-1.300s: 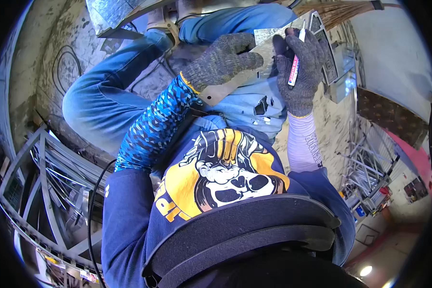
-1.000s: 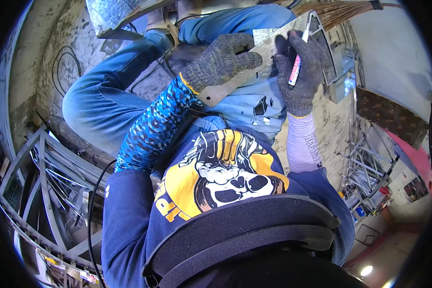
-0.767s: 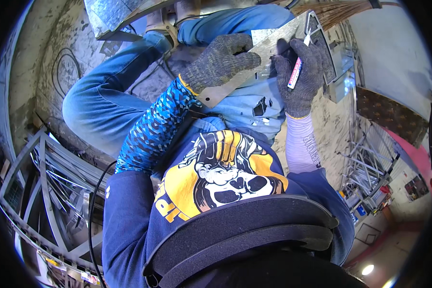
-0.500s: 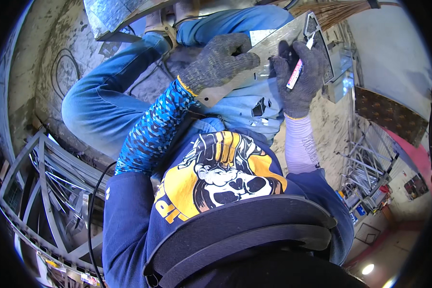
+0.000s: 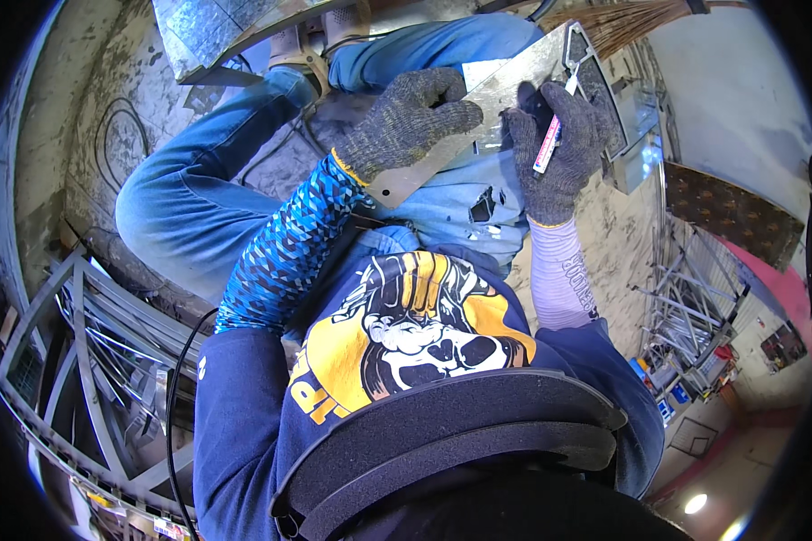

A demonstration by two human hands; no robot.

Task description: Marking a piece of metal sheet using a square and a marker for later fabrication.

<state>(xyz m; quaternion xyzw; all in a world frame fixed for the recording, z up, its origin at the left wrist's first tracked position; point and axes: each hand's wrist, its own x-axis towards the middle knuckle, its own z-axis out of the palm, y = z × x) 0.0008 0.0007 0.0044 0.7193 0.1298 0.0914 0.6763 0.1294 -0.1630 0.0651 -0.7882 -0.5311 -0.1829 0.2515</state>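
A flat metal bar (image 5: 505, 93) lies slantwise across my lap, its near end by my left wrist and its far end beyond my right hand. My gloved left hand (image 5: 406, 122) is closed on the bar, thumb on its top face. In my gloved right hand (image 5: 564, 149) is a white paint marker (image 5: 548, 146) with red printing, its white tip pointing up and away from me over the bar's far end. A bent metal frame piece (image 5: 603, 86) sits against that end. A white piece (image 5: 481, 72) shows behind the bar.
A metal-topped stand (image 5: 203, 36) is at the far left, near my shoes. Straw bristles of a broom (image 5: 632, 22) lie at the far right. Metal bars and frames (image 5: 108, 361) are piled at the left, with a black cable (image 5: 170, 424) beside them. More metal stock (image 5: 695, 298) stands at the right.
The bar and both hands have shifted slightly to the left. My right hand has tilted a little, and the marker with it. Both grips stay the same.
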